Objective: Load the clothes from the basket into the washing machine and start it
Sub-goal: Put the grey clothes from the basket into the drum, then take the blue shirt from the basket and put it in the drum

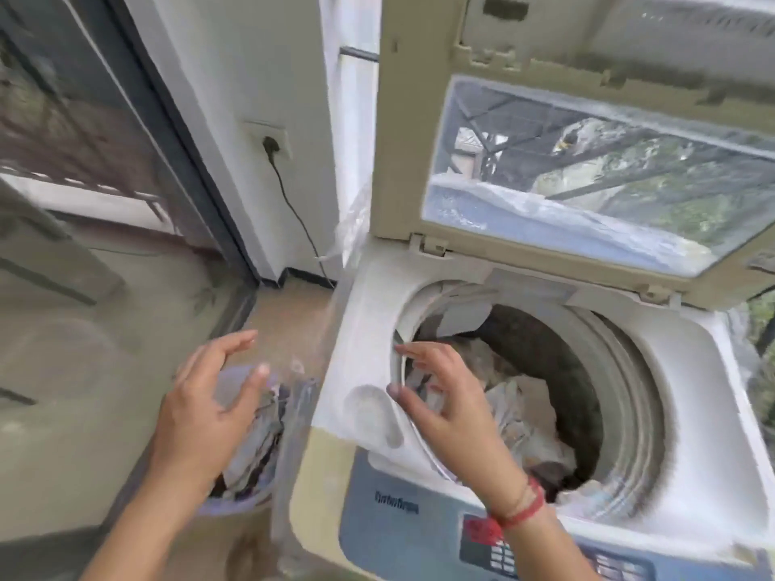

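Observation:
A top-loading washing machine [369, 312] stands on the right with its lid [419, 119] raised upright. Light and dark clothes [520, 417] lie inside its drum. On the floor to its left sits a pale purple basket [235, 503] holding more crumpled clothes [256, 446]. My left hand [201, 417] hovers over the basket, fingers spread, holding nothing. My right hand [448, 400] is above the drum's left rim, fingers apart and empty, with a red cord on its wrist. The control panel [402, 543] lies along the machine's front edge.
A dark sliding glass door frame [184, 161] runs along the left. A wall socket [270, 142] with a black cable [300, 228] is on the white wall behind the basket. Clear plastic sheeting [356, 220] hangs beside the machine's left side.

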The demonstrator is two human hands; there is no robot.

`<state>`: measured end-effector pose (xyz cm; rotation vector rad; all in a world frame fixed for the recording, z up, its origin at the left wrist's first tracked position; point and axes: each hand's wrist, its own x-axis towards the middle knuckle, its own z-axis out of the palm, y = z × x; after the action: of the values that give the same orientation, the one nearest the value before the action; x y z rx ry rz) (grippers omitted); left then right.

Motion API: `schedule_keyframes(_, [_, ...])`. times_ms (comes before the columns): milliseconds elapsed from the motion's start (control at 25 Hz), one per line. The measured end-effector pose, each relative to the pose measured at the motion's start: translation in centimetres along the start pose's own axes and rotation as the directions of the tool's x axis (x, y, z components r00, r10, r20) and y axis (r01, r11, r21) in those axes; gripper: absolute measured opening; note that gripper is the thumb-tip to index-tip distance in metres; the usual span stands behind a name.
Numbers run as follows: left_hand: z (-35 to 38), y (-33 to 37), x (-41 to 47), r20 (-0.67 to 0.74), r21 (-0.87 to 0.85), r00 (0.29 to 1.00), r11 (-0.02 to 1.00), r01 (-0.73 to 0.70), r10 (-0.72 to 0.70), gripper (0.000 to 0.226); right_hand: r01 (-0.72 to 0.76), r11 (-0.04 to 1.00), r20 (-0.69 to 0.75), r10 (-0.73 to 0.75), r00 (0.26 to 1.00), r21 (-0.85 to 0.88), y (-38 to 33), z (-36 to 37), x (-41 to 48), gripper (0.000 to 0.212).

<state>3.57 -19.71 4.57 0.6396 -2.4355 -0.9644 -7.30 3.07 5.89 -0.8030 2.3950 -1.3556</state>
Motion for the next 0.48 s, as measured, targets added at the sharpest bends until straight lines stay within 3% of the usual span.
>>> schedule_keyframes(120, [-5.6,-9.1,-2.5,-0.018,0.097,0.993,0.988,0.117,-0.116,0.053,0.02,1.0,0.192,-0.023,0.981,0.017,-4.7,9.2,0.2,0.026])
schedule_keyframes(240, [-9.9,-19.8,-5.5,-0.005,0.144,0.95,0.94,0.31,-0.313,0.043,-0.082,0.996,0.38,0.068,0.922,0.02,-7.3,18.7,1.2,0.032])
schedule_keyframes(320, [-12.2,-26.7,-7.7,0.036,0.148,0.867,0.86,0.488,-0.498,0.036,-0.14,0.987,0.385,0.16,0.909,-0.079,-7.3,25.1,2.5,0.038])
schedule_keyframes(480, [-12.9,-35.5,-9.8,0.257,0.205,0.739,0.782,0.588,-0.623,0.037,-0.335,0.893,0.392,0.436,0.81,-0.301,-3.7,33.6,4.1,0.04])
